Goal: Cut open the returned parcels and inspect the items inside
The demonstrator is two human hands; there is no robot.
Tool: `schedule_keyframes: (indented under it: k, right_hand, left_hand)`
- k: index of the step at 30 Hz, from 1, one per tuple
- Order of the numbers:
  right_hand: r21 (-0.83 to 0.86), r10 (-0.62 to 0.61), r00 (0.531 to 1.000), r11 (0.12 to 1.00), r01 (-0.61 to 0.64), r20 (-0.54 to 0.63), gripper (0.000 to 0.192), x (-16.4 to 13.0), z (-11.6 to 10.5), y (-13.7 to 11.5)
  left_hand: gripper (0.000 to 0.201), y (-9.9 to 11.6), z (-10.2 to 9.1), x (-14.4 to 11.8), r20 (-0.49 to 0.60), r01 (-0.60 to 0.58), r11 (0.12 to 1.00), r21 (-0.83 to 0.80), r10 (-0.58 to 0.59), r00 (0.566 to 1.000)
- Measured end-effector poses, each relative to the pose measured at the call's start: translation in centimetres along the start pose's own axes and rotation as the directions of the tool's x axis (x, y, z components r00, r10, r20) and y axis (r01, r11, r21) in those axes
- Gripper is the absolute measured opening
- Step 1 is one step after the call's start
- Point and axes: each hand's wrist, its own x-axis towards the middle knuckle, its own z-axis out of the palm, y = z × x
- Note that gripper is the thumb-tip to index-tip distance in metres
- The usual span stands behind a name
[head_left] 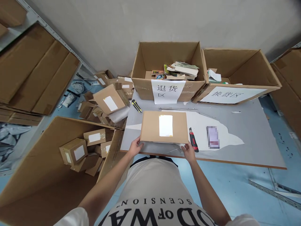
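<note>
A flat brown cardboard parcel [150,125] with a white label on top rests on the grey table [246,138] near its front edge. My left hand [135,147] grips the parcel's near left corner. My right hand [188,151] holds its near right corner. A red and black box cutter [193,140] lies just right of the parcel, beside my right hand. A yellow and black box cutter [136,106] lies on the table beyond the parcel's left corner.
Two open cartons with paper signs stand at the table's back: the left one [143,62] holds books, the right one [263,67] a few items. A phone [213,137] lies at right. A large carton [42,169] of small parcels sits at floor left, with loose boxes behind it.
</note>
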Motion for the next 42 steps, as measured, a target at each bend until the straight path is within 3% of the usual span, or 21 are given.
schedule_keyframes:
  k: [6, 12, 18, 23, 26, 30, 35, 42]
  right_hand:
    - [0.007, -0.021, 0.999, 1.0, 0.021, -0.046, 0.047, -0.1, 1.4, -1.5]
    - [-0.199, -0.067, 0.996, 0.978, 0.055, -0.053, 0.045, -0.1, -0.8, -5.1]
    - [-0.26, -0.063, 0.977, 0.966, 0.008, -0.202, 0.053, -0.6, -1.5, -8.2]
    - [-0.264, -0.081, 0.954, 0.964, 0.002, -0.29, 0.048, 0.0, -1.2, -10.5]
    - [-0.286, -0.108, 0.947, 0.958, 0.018, -0.302, 0.045, 0.7, -1.1, -11.6]
    - [-0.296, -0.104, 0.942, 0.955, 0.006, -0.318, 0.043, 1.9, -1.4, -12.3]
    - [-0.303, -0.062, 0.95, 0.952, -0.036, -0.307, 0.042, 3.0, -1.7, -11.9]
    - [-0.156, -0.001, 0.937, 0.986, -0.057, -0.348, 0.048, 5.5, -1.1, -10.5]
  left_hand:
    - [0.072, 0.5, 1.0, 0.3, -0.031, -0.025, 1.0, -0.002, 0.025, 0.999]
    - [0.059, 4.4, 0.1, -0.2, -0.032, -0.103, 0.981, 0.162, 0.109, 0.994]
    - [0.051, 8.3, -0.4, -0.3, -0.172, -0.102, 0.943, 0.317, 0.163, 0.972]
    - [0.044, 10.8, -0.1, 1.2, -0.291, -0.053, 0.938, 0.344, 0.16, 0.943]
    - [0.043, 11.7, 0.0, 2.1, -0.304, -0.028, 0.948, 0.317, 0.13, 0.944]
    - [0.046, 11.5, 0.0, 2.9, -0.236, -0.033, 0.974, 0.225, 0.087, 0.968]
    - [0.059, 9.5, -0.1, 3.4, -0.169, -0.05, 0.994, 0.1, 0.066, 0.983]
    - [0.059, 7.7, 0.2, 5.1, -0.174, -0.084, 0.994, 0.069, 0.095, 0.98]
